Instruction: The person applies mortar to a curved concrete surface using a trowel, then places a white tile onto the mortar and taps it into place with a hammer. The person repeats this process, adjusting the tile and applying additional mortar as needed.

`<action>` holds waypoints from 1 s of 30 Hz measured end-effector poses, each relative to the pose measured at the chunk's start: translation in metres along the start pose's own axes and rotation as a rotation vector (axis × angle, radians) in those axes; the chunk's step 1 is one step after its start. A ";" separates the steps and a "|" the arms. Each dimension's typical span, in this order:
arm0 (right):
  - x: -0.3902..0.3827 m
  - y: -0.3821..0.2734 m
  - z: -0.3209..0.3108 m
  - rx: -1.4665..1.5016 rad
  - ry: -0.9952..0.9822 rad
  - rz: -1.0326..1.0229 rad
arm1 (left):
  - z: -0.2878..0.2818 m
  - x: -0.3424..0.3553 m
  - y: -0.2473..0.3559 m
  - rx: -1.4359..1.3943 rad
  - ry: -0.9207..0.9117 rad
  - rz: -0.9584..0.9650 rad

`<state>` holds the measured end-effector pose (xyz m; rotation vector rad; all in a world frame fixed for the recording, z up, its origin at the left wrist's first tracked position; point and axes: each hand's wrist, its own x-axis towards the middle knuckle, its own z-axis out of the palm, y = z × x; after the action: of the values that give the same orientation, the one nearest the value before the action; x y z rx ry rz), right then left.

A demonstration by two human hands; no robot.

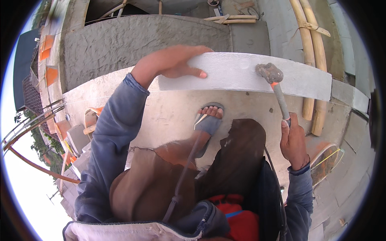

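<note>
The pale block is lying under the left hand — the fingers are clamping its left end, with the thumb on the face. The right hand is holding its fingers tightly around the handle of a hammer. The lumpy hammer head is covering part of the block; I cannot tell if they are touching. Round bamboo poles are passing behind the long, finely grained block. Beyond, a cement surface is showing rough grey ripples.

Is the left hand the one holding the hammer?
No, the right hand grips the hammer by its handle, while the left hand lies on the pale block.
</note>
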<state>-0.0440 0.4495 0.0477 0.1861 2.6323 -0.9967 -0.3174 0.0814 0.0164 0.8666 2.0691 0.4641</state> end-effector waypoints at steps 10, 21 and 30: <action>-0.012 -0.050 -0.045 0.377 0.061 -0.177 | -0.028 -0.061 -0.027 0.174 -0.044 -0.217; 0.036 -0.073 -0.002 -0.019 -0.158 -0.208 | -0.009 -0.064 -0.059 -0.005 -0.017 -0.279; 0.029 -0.088 0.049 0.080 0.119 -0.339 | 0.012 -0.064 -0.080 0.104 0.134 -0.238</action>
<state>-0.0789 0.3510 0.0579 -0.1973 2.7930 -1.2327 -0.3142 -0.0205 -0.0021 0.6511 2.3021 0.2937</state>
